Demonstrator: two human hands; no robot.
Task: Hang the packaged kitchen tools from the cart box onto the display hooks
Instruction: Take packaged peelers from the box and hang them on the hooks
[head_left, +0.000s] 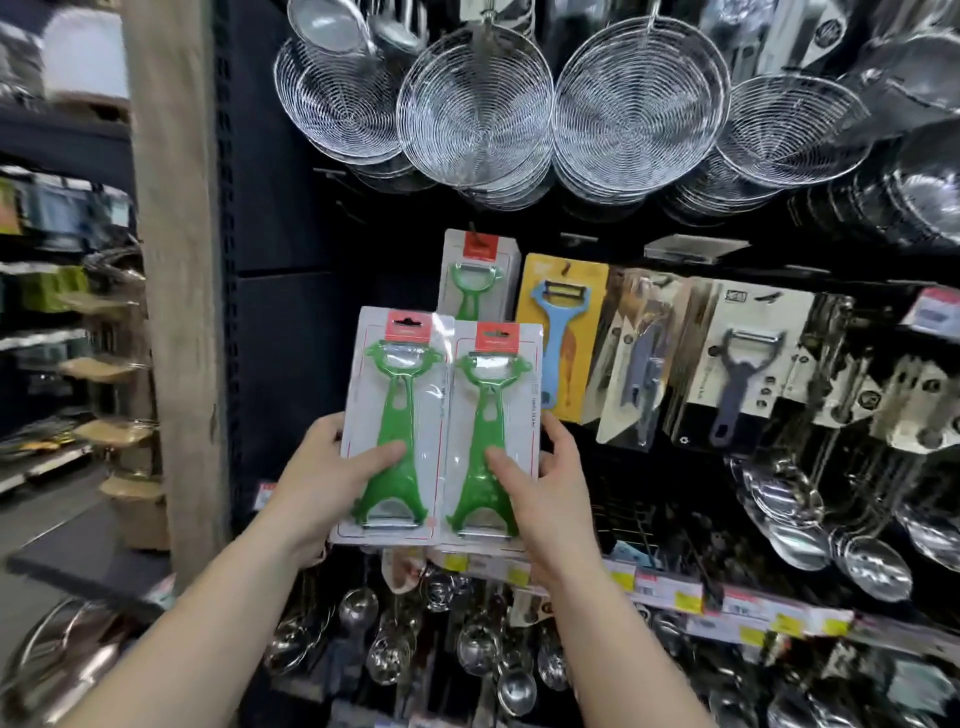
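I hold two white blister cards with green peelers side by side in front of the display. My left hand (324, 486) grips the left green peeler pack (392, 415) at its lower left, thumb across the front. My right hand (548, 491) grips the right green peeler pack (491, 431) at its lower right, thumb on the green handle. Just above them a third green peeler pack (475, 273) hangs on a display hook (472, 228). The cart box is out of view.
Right of the hung pack hang a blue peeler on a yellow card (563, 332) and grey peeler packs (740, 358). Wire skimmers (475, 111) hang overhead, ladles (478, 639) below a price-tag rail (675, 587). A wooden post (174, 260) stands at the left.
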